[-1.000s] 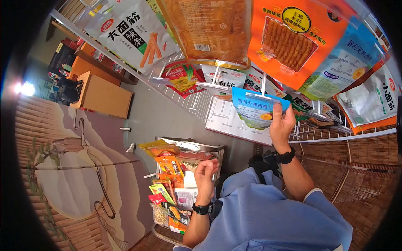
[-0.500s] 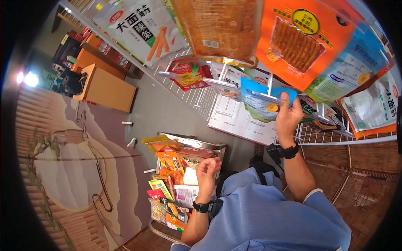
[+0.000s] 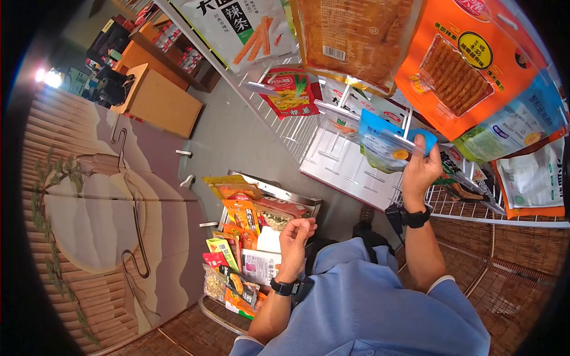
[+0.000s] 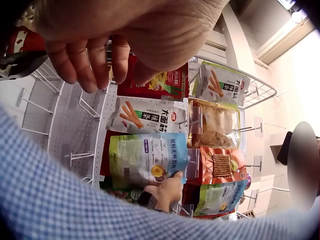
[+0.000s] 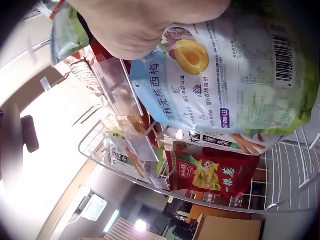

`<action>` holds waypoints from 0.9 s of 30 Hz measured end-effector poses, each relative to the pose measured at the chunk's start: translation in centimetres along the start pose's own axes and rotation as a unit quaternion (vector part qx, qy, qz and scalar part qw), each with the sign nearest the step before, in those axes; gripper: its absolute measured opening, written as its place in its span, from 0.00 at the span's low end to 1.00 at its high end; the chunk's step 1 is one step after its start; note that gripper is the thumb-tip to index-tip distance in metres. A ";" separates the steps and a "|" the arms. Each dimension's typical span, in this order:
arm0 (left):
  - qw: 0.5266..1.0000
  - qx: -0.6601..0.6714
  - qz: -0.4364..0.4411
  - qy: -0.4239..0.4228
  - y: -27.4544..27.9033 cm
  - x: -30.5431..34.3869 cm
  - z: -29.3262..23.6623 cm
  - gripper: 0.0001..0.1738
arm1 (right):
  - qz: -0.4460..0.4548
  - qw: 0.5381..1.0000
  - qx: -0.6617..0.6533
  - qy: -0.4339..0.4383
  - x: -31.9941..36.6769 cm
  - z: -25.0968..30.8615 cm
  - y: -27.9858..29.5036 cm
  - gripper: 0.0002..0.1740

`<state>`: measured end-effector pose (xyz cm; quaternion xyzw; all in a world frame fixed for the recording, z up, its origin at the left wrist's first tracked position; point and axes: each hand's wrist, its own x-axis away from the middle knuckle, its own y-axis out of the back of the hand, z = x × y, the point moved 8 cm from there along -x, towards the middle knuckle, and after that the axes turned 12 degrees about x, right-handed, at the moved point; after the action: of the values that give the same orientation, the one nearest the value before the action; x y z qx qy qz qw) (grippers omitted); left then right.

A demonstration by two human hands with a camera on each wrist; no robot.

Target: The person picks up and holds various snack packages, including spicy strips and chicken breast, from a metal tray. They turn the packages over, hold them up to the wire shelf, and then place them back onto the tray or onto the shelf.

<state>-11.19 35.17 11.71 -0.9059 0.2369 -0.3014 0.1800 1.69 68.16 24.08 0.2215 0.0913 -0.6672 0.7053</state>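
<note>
A: R hand (image 3: 420, 172), what's it got?
B: Blue-green pouch (image 3: 380, 141). Fingers curled behind it, thumb over the front near the top edge. Firm pinch, arm raised to the rack (image 3: 460, 206).
A: Where's the pouch exactly?
B: Up at the rack, in front of the white panel (image 3: 344, 172). It's below the big orange pack (image 3: 457, 65) and to the right of the red pack (image 3: 291, 95). R wrist cam shows a yellow fruit pic and a barcode on it, w/ a clear tag (image 5: 117, 87) just beside it. Can't tell if it's hung on a peg or only held by the hand.
A: Touching anything else?
B: It overlaps a white pack (image 5: 215, 142) behind it in the wrist view. Whether they touch, can't tell.
A: L hand (image 3: 295, 237)?
B: In front of the chest, above the cart (image 3: 279, 193). Fingers loosely curled, nothing in it. L wrist cam agrees: fingers hang bent, nothing b/w them.
A: Cart?
B: Metal rim, full of snack packs (image 3: 240, 221) in orange, yellow and green, most stood on edge. L hand is near them but not touching, and well apart from the pouch.
</note>
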 end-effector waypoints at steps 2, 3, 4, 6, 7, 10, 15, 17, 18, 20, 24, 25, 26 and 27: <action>1.000 -0.001 -0.005 -0.001 0.2 0.0 0.0 0.11 | -0.019 1.000 -0.012 0.000 0.1 -0.3 0.5 0.14; 1.000 0.000 -0.008 0.000 0.4 -0.1 0.1 0.11 | -0.016 1.000 -0.013 0.000 0.0 -0.3 0.5 0.14; 1.000 0.002 -0.010 0.001 0.5 0.0 0.1 0.11 | -0.036 0.999 -0.008 -0.004 0.0 -0.3 0.8 0.14; 1.000 -0.003 -0.011 0.002 0.5 -0.1 0.1 0.10 | -0.057 0.998 0.002 -0.010 -0.1 -0.4 1.3 0.14; 1.000 -0.009 -0.011 0.003 0.5 -0.1 0.1 0.10 | -0.052 0.999 0.001 -0.009 -0.1 -0.3 1.4 0.14; 1.000 -0.004 -0.007 0.006 0.3 -0.2 0.3 0.10 | -0.047 0.998 0.023 0.018 -0.1 0.3 1.3 0.15; 1.000 -0.008 -0.003 0.012 0.0 -0.3 0.5 0.09 | -0.031 0.999 0.017 0.016 0.0 0.3 1.0 0.15; 1.000 -0.005 0.002 0.010 0.0 -0.3 0.5 0.08 | -0.031 0.999 0.016 0.020 0.0 0.4 0.8 0.15; 1.000 -0.004 0.001 0.010 0.0 -0.3 0.5 0.08 | -0.032 0.999 0.018 0.025 0.0 0.6 0.8 0.15; 1.000 -0.008 0.002 0.010 0.2 -0.3 0.6 0.08 | -0.033 0.999 0.020 0.030 0.0 0.8 0.8 0.15; 1.000 -0.009 -0.008 0.008 0.5 -0.1 0.5 0.08 | -0.045 0.997 0.064 0.026 -0.2 0.1 1.2 0.14; 1.000 -0.012 -0.011 0.012 0.5 -0.1 0.6 0.08 | -0.043 0.997 0.066 0.025 -0.3 -0.2 1.2 0.14; 1.000 -0.013 -0.015 0.016 0.6 -0.1 0.6 0.08 | -0.038 0.997 0.064 0.025 -0.4 -0.3 1.1 0.14; 1.000 -0.008 -0.023 0.013 0.7 -0.1 0.7 0.08 | -0.044 0.997 0.064 0.017 -0.5 -0.5 1.0 0.13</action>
<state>-11.08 34.75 10.80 -0.9086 0.2204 -0.3151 0.1627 2.75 68.82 24.01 0.2731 0.0698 -0.6985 0.6578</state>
